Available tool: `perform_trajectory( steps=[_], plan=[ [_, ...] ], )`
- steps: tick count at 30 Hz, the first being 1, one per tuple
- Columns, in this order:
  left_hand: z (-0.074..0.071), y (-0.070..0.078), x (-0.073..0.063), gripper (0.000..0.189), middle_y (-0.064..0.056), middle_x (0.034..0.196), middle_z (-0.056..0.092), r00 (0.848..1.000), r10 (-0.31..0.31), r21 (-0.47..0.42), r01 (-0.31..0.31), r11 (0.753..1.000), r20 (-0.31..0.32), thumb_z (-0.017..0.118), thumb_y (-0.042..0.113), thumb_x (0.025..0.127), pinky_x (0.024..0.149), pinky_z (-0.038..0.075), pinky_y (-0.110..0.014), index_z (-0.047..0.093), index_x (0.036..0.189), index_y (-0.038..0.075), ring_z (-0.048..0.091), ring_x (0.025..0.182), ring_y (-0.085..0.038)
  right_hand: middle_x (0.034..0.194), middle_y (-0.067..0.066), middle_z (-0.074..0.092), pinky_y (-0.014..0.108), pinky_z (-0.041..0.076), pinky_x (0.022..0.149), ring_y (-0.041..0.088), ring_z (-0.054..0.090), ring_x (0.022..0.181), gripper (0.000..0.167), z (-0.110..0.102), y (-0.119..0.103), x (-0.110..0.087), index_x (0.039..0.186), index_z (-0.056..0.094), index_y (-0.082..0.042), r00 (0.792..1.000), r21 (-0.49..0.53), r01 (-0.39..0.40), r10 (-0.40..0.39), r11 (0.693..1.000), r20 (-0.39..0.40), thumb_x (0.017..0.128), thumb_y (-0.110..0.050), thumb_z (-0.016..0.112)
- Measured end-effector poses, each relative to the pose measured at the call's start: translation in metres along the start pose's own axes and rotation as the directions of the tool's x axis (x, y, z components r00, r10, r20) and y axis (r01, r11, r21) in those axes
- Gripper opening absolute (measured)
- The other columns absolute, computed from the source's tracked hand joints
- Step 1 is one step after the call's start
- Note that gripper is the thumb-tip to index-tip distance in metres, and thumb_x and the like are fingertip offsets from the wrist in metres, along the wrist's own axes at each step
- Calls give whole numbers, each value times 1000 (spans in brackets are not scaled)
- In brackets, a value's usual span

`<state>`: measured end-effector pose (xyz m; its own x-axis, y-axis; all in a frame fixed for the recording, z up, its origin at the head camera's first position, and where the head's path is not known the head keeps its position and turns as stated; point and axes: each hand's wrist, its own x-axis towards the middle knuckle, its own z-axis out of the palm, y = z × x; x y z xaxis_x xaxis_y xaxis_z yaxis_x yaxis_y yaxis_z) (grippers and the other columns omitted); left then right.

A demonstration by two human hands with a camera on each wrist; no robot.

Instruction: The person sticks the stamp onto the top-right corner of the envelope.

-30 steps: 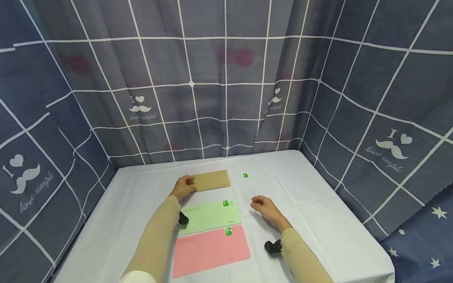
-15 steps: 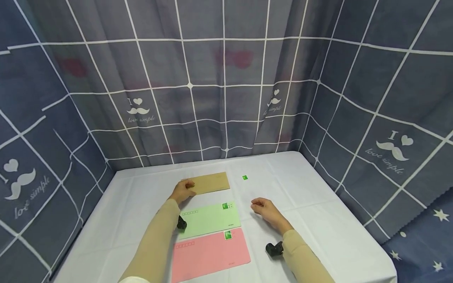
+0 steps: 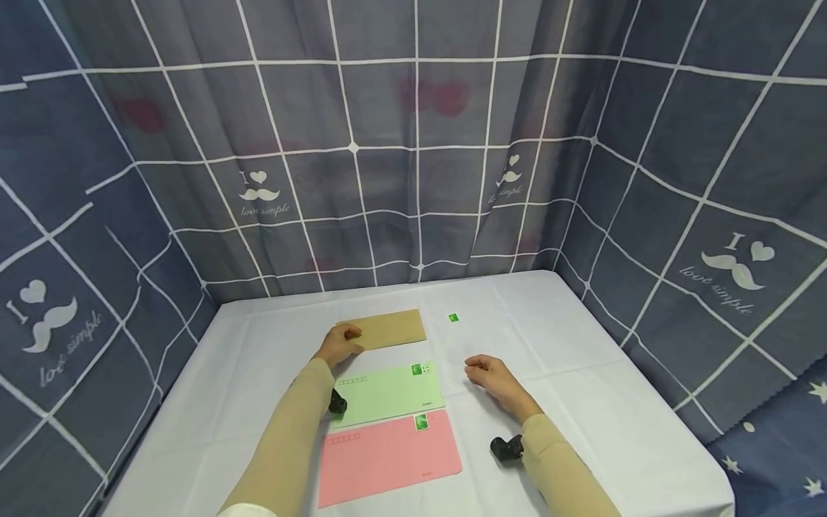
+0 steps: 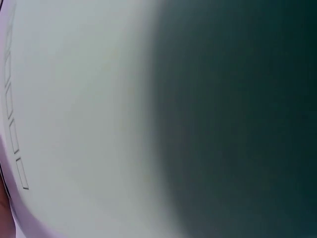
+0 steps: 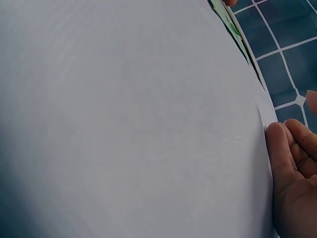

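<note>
A brown envelope (image 3: 390, 329) lies at the back of the white table. My left hand (image 3: 339, 345) rests on its left end, fingers on the paper and thumb by the near edge. My right hand (image 3: 494, 380) lies on the cloth right of the envelopes, fingers loosely bent and holding nothing. A small green stamp (image 3: 454, 317) lies apart on the cloth, right of the brown envelope. In front are a green envelope (image 3: 390, 393) and a pink envelope (image 3: 390, 459), each bearing a green stamp at the upper right. Up close, the left wrist view is mostly blurred.
White cloth covers the table (image 3: 601, 402). Dark checked curtains (image 3: 413, 179) hang at the back and both sides. A black wrist camera (image 3: 507, 449) sits by the right sleeve, another (image 3: 337, 402) over the green envelope's left end.
Both hands keep their places, and the envelopes and loose stamp stay put. Only the head view shifts slightly.
</note>
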<state>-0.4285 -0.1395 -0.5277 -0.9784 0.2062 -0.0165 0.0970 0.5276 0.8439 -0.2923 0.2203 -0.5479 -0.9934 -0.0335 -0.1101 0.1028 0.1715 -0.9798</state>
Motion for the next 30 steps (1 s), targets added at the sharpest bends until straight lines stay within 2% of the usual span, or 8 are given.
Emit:
perform_trajectory(
  steps=[6,13,21,30],
  plan=[
    [3,4,-5,43,-21,131,61,1000,-28,16,28,999,-7,75,-6,83,112,42,-48,61,123,-5,53,125,-37,114,19,63,34,56,95,22,63,108,33,-1,-4,-2,126,56,12,1000,-22,4,-4,1000,15,99,-8,57],
    [6,4,-9,42,-21,126,64,999,-25,16,25,1000,-29,76,-8,80,110,43,-47,63,119,-5,56,121,-35,116,19,63,34,56,97,23,62,110,33,-2,-5,-1,127,56,11,1000,-15,-16,16,1000,7,100,-8,57],
    [7,5,-15,40,-20,127,64,1000,-24,22,24,999,-18,72,-9,82,110,43,-47,63,121,-5,55,123,-35,125,24,61,34,55,98,23,62,110,34,0,-8,-3,126,57,12,1000,-7,-31,31,1000,-6,99,-9,58],
    [9,4,-23,40,-20,127,64,999,-30,-4,30,1000,-28,72,-10,82,109,44,-47,63,121,-4,55,123,-35,118,18,64,28,57,91,18,63,104,30,2,-6,0,122,60,9,998,-19,-42,41,999,-45,98,-9,60]
  ],
)
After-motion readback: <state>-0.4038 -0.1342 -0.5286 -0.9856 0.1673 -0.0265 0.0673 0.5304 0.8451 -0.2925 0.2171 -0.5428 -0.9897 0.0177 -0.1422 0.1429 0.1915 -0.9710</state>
